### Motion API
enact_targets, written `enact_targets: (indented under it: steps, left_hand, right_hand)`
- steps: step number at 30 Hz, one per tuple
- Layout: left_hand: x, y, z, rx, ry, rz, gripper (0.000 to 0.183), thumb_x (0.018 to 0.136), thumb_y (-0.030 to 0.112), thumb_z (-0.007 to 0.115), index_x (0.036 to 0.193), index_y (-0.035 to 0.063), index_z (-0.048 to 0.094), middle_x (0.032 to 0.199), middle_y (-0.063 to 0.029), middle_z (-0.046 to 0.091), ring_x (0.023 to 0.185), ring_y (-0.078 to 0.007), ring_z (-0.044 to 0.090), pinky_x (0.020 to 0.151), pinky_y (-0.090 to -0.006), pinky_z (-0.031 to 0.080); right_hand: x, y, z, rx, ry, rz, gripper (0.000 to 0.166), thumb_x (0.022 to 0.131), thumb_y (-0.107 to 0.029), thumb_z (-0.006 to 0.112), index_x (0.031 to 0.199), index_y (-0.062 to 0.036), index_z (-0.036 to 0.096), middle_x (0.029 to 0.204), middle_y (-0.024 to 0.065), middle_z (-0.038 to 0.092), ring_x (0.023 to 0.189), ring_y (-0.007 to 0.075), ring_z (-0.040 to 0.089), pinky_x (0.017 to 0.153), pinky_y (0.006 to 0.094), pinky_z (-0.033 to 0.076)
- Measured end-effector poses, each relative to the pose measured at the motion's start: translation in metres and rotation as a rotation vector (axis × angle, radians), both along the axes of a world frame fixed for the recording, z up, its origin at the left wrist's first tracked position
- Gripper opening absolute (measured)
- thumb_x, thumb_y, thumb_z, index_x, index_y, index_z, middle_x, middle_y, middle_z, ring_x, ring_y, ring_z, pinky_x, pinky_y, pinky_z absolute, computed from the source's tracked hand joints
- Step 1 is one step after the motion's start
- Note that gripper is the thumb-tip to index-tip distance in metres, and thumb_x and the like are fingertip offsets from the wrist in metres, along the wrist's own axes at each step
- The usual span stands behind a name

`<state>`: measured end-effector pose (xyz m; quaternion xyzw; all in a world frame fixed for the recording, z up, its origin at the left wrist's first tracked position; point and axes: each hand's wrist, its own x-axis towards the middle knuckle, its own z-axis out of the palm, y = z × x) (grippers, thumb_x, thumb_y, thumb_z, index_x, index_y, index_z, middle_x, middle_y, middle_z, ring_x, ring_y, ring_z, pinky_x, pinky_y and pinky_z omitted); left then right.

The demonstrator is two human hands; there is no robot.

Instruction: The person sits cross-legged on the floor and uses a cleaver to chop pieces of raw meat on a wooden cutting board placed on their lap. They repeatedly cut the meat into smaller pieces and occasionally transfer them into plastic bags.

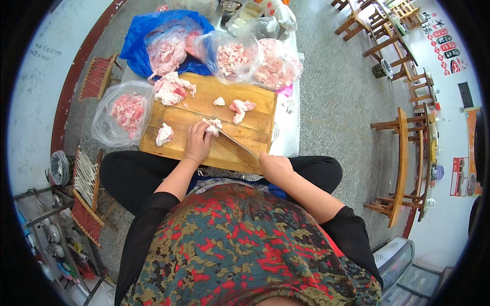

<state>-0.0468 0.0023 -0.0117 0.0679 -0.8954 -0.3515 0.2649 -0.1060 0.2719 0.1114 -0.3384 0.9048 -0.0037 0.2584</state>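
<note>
My left hand [198, 141] presses a piece of pale fatty meat [213, 124] against the wooden cutting board [245, 149]. In my right hand [276, 166] is the handle of a knife [239, 144], its blade slanting up and left to touch that piece. A small lump of fat [164, 134] lies left of my left hand. Farther back on the board rest a larger fatty chunk [173, 88], a small white bit [219, 101] and a pinkish strip [241, 110]. The knife's handle is mostly hidden by my fist.
A clear bag of pink trimmings [128, 111] sits left of the board. Behind it stand a blue bag [134, 42] with large fatty meat and two clear bags of diced fat [232, 57], [277, 65]. Woven stools [86, 174] are at left, wooden benches [402, 164] at right.
</note>
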Motion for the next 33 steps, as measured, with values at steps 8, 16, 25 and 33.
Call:
enact_targets:
  steps: [8,16,25,33]
  left_hand:
    - [0.013,0.001,-0.005,-0.031,0.055,0.069,0.031,0.081,0.001,0.067,0.11,0.0037,0.057,0.117,-0.0174,0.057,0.109,-0.0366,0.053,0.096,-0.0447,0.042]
    - [0.004,-0.001,0.0,0.02,-0.027,0.1,0.024,0.081,0.0,0.066,0.103,0.0045,0.06,0.111,-0.0149,0.058,0.106,-0.0362,0.053,0.094,-0.0445,0.043]
    - [0.002,-0.005,-0.001,0.13,-0.011,0.086,0.018,0.082,0.001,0.065,0.099,0.0032,0.061,0.108,-0.0158,0.061,0.102,-0.0381,0.055,0.091,-0.0442,0.044]
    - [0.005,-0.008,-0.008,0.177,-0.064,0.041,0.017,0.081,-0.001,0.062,0.097,0.0045,0.061,0.104,-0.0147,0.06,0.099,-0.0375,0.055,0.089,-0.0442,0.045]
  right_hand:
    - [0.008,-0.009,0.011,-0.219,0.049,-0.139,0.024,0.096,-0.027,0.051,0.091,-0.0038,0.055,0.07,0.0216,0.065,0.068,0.044,0.064,0.063,0.0532,0.051]
    - [0.002,-0.065,0.01,-0.205,0.026,-0.079,0.022,0.095,-0.025,0.051,0.089,-0.0038,0.055,0.07,0.021,0.065,0.067,0.0422,0.065,0.063,0.0538,0.051]
    - [-0.029,-0.072,0.024,-0.06,-0.086,0.1,0.02,0.094,-0.021,0.049,0.094,-0.0029,0.057,0.076,0.0212,0.068,0.073,0.0395,0.068,0.067,0.051,0.053]
    - [-0.027,-0.117,-0.021,-0.126,-0.097,0.041,0.025,0.094,-0.025,0.053,0.098,-0.0007,0.057,0.08,0.023,0.068,0.074,0.0418,0.068,0.067,0.0519,0.053]
